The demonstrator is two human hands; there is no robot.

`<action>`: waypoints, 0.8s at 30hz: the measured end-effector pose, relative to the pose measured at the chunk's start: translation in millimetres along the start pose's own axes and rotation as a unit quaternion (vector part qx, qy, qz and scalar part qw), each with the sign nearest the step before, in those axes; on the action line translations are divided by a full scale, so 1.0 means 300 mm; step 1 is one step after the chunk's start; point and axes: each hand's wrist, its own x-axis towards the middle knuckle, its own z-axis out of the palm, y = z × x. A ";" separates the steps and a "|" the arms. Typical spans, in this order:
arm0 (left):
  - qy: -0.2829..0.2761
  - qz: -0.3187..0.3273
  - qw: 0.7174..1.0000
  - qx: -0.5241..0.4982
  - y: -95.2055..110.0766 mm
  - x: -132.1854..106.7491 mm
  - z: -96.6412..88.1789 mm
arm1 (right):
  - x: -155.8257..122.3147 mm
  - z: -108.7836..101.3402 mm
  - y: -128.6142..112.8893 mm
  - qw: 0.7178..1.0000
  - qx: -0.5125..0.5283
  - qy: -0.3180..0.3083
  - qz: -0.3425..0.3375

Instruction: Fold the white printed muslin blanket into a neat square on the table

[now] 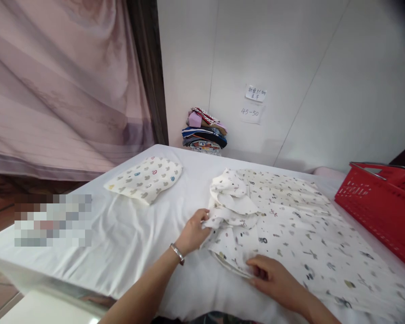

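Note:
A large white cloth printed with small grey, green and tan motifs lies spread over the right half of the table. Its left end is bunched into loose folds. At the left edge of those folds, my left hand pinches the fabric between thumb and fingers, a silver bracelet on its wrist. My right hand is at the cloth's near edge, fingers curled and closed on the hem; the fingertips are partly hidden. Farther left lies a folded cream cloth with grey mushroom shapes and a few red and blue ones, apart from both hands.
A white sheet with wrinkles covers the table. The red plastic basket with a metal handle stands at the right edge. Folded clothes are stacked by the wall beyond the table. Pink curtains hang at left. A blurred patch hides something there.

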 end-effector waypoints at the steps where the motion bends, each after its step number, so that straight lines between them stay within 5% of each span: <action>1: -0.023 -0.005 0.999 -0.025 0.002 -0.010 0.010 | 0.010 -0.023 -0.004 0.999 0.033 -0.004 0.008; 6: -0.070 -0.010 0.988 -0.135 0.011 -0.026 0.032 | 0.168 -0.154 0.015 0.992 0.062 0.109 0.013; 9: -0.054 -0.012 0.986 -0.157 -0.011 -0.021 0.037 | 0.333 -0.211 0.042 0.977 -0.059 0.201 0.040; 13: -0.039 -0.014 0.984 -0.171 -0.053 -0.007 0.037 | 0.536 -0.236 0.065 0.951 -0.213 0.203 0.092; 17: -0.057 -0.007 0.985 -0.162 -0.059 0.003 0.016 | 0.685 -0.261 0.074 0.970 -0.043 0.212 0.107; 20: -0.066 -0.017 0.983 -0.167 -0.054 0.013 -0.001 | 0.800 -0.356 0.056 0.965 0.079 0.222 0.112; 24: 0.051 -0.109 0.965 -0.235 -0.077 0.039 -0.016 | 0.942 -0.557 0.012 0.933 0.202 0.278 0.104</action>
